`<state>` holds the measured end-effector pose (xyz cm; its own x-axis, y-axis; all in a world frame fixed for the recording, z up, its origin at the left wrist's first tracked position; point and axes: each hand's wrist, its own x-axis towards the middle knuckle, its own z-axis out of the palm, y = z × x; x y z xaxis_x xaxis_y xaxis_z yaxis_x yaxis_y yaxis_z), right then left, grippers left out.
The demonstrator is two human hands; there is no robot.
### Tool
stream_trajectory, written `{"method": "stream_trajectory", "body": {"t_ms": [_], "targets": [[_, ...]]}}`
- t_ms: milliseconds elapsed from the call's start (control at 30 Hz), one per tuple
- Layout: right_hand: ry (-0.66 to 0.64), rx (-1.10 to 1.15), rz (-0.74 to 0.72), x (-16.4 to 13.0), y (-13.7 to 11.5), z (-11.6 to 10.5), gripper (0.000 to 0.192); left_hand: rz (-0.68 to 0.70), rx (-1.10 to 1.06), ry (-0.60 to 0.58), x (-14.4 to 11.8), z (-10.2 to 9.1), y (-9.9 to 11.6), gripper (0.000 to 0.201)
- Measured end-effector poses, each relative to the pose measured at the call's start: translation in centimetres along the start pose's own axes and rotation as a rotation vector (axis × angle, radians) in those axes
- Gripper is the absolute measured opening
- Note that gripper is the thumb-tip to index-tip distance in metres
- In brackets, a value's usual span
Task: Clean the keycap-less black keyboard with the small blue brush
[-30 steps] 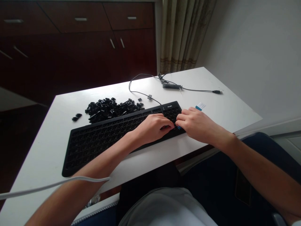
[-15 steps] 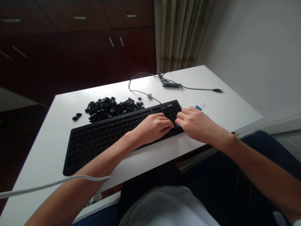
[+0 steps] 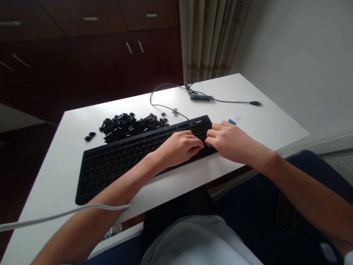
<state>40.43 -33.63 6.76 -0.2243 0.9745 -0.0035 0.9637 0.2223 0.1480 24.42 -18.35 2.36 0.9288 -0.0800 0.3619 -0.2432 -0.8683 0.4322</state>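
Observation:
A black keyboard [image 3: 110, 167] lies slantwise on the white table, its keycaps off over the visible part. My right hand [image 3: 226, 141] is closed around a small cleaning brush [image 3: 233, 120] above the keyboard's right end. The brush's teal end with white bristles sticks out behind the hand, and blue bristles show under the fingers, against the keyboard. My left hand [image 3: 180, 148] rests over the keyboard just left of the bristles, fingers bent and pressed together. Whatever its fingertips hold, if anything, is hidden. A heap of loose black keycaps [image 3: 124, 127] lies behind the keyboard.
A black cable [image 3: 231, 101] with a USB plug [image 3: 256, 103] runs along the back of the table [image 3: 165, 187], beside a dark slim tool [image 3: 201, 98]. Two keycaps [image 3: 89, 136] lie apart at left. A white cord [image 3: 68, 211] crosses my left forearm.
Both hands stay at nearly the same place on the keyboard. My right hand and the brush have shifted very slightly; the whole view has tilted a little.

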Motion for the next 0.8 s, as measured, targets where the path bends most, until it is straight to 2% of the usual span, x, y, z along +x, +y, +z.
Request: {"method": "stream_trajectory", "body": {"t_ms": [600,800], "targets": [[-0.009,0.044,0.056,-1.1,0.1,-0.2,0.02,-0.013,-0.057,-0.02,-0.1,0.0,-0.1,0.019],[0.084,0.176,0.123,-2.0,0.6,-0.7,0.021,-0.026,-0.077,-0.02,0.0,-0.4,-0.1,0.017]]}}
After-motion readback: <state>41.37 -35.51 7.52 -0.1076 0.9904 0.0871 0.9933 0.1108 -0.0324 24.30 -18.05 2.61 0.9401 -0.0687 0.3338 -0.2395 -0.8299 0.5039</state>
